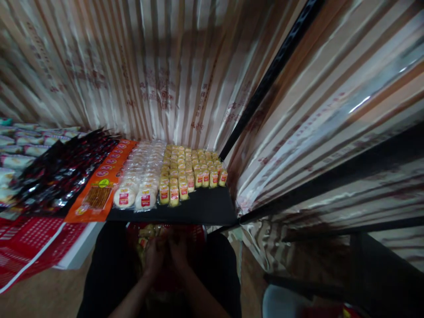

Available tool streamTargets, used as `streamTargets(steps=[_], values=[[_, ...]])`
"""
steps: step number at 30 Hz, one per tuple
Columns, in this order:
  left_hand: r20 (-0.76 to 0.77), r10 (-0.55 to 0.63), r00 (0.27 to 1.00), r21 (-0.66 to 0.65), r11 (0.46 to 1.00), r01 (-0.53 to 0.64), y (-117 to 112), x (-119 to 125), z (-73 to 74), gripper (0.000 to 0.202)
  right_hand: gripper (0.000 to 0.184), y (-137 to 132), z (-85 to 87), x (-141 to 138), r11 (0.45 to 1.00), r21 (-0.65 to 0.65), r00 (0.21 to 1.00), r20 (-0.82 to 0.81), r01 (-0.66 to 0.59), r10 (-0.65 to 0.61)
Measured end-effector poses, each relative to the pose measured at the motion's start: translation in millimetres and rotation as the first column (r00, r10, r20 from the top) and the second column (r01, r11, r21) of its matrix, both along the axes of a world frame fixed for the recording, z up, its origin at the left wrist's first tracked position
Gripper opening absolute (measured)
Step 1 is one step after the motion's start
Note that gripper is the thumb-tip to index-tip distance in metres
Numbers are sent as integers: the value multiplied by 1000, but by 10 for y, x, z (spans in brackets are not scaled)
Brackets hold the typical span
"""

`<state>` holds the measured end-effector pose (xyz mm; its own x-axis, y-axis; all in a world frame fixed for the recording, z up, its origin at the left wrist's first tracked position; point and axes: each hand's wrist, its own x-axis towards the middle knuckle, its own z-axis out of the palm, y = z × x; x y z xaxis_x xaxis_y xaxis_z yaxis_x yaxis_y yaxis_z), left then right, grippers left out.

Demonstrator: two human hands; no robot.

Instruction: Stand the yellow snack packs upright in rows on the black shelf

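Note:
Both hands are low in the head view, inside a red basket between dark-clothed legs. My left hand lies against small yellow wrapped snack packs in the basket. Close beside it is my right hand. The fingers of both look curled inward, but in the dim light I cannot make out what is between them. Just beyond the basket, rows of similar yellow snack packs with red labels stand on a black shelf. Left of those are two rows of round white packaged cakes.
Orange snack bags, dark shiny packets and white packets fill the shelf's left. A red perforated basket sits below them. Black poles and printed striped sheeting enclose the back and right. A pale container is at lower right.

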<state>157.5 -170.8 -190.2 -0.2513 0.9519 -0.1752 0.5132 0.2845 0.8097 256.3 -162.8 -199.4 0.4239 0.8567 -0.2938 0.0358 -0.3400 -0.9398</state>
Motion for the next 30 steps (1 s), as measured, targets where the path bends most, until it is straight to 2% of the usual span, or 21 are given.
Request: streamTargets(steps=[3,7,12,15,19,24,27,30], values=[[26,-3,1000,98,995,1,-171,49,165,20,36,-119,170,57,997,-32,991,-112,74,-77],[62,-40,997,195,980,27,-366,117,407,20,44,-236,389,142,995,-33,947,-304,93,-99],[180,-46,982,169,986,16,-451,201,694,28,48,-321,730,247,997,57,904,-427,52,-23],[233,-49,971,151,988,13,-397,234,832,35,47,-324,890,322,992,126,910,-413,9,44],[262,-106,959,159,985,66,-274,301,977,25,48,-262,1021,429,976,211,947,-302,-48,112],[270,-97,958,185,982,47,-140,506,1171,20,46,-158,1228,543,965,257,965,-239,-44,108],[279,-68,958,217,976,6,-54,657,1238,21,40,-109,1337,599,962,259,960,-233,-91,153],[285,-84,955,258,966,8,54,782,1248,20,42,-35,1364,681,967,249,982,-159,-63,104]])
